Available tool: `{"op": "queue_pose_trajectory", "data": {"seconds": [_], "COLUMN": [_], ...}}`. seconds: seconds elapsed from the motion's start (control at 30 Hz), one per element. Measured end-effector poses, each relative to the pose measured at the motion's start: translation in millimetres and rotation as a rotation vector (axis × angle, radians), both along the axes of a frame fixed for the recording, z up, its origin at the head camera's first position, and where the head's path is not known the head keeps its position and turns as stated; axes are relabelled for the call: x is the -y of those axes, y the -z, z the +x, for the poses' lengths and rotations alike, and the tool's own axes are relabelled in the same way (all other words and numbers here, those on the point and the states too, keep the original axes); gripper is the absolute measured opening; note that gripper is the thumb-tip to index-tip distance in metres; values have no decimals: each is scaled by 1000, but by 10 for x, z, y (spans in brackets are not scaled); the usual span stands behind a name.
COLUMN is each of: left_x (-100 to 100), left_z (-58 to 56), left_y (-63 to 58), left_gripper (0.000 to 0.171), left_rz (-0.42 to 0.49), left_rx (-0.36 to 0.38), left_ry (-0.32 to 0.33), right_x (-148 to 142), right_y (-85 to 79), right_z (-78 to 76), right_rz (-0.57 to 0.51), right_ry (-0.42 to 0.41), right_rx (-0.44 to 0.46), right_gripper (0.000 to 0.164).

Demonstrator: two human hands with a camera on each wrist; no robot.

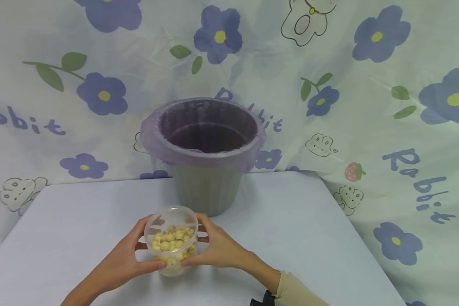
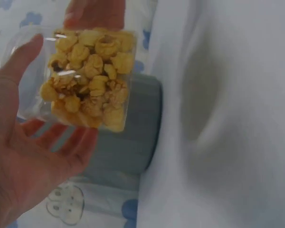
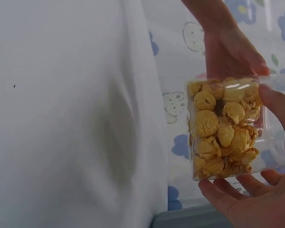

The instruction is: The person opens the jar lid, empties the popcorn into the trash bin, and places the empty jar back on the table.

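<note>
A clear plastic tub (image 1: 174,268) of yellow popcorn (image 1: 173,239) is held up above the white table, tilted slightly, with its round mouth uncovered. My left hand (image 1: 124,255) grips it from the left, thumb at the front and fingers curled around the far side. From the right, my right hand (image 1: 218,246) grips the same tub in the same way. Both wrist views show the popcorn (image 2: 88,76) through the clear wall, filling the lower part of the tub (image 3: 225,128). Some fingertips behind the tub are hidden.
Just beyond the tub stands a grey trash bin (image 1: 208,187) lined with a purple bag (image 1: 157,140). A patterned cloth (image 1: 149,63) hangs behind the white table (image 1: 290,238). Near my right sleeve lies a small black object (image 1: 265,298).
</note>
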State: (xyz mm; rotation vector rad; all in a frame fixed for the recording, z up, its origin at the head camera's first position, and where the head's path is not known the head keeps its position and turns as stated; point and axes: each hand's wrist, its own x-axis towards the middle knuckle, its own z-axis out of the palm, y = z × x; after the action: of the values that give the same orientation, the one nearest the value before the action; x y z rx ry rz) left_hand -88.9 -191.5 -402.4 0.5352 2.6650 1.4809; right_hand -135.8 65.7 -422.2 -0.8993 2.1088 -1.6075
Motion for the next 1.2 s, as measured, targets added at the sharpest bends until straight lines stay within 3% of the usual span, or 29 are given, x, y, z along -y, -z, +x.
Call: {"op": "queue_pose_trajectory", "data": {"seconds": [0.17,0.3,0.57,0.73,0.93,1.2], "left_x": [-142,-238,-476,-629,-774,-928], "left_z": [-37,-97,-281,-350,-377,-386], "left_y": [-6,2,15,7,-47,-34], "left_gripper": [89,87,99,105,106,107], "left_rz": [-1,46,194,257,293,347], "left_rx": [-28,-45,54,78,51,41], "left_ry": [10,75,241,291,302,291], "right_x": [-138,-256,-495,-636,-780,-934], "right_y": [-49,-74,-127,-198,-331,-420], "right_z": [22,31,49,47,45,39], "right_rz": [-16,-33,-95,-129,-70,29], "right_ry": [21,41,77,92,106,87], "right_rx": [-23,-31,-59,-57,-105,-134], "right_gripper": [92,91,90,89,91,97]}}
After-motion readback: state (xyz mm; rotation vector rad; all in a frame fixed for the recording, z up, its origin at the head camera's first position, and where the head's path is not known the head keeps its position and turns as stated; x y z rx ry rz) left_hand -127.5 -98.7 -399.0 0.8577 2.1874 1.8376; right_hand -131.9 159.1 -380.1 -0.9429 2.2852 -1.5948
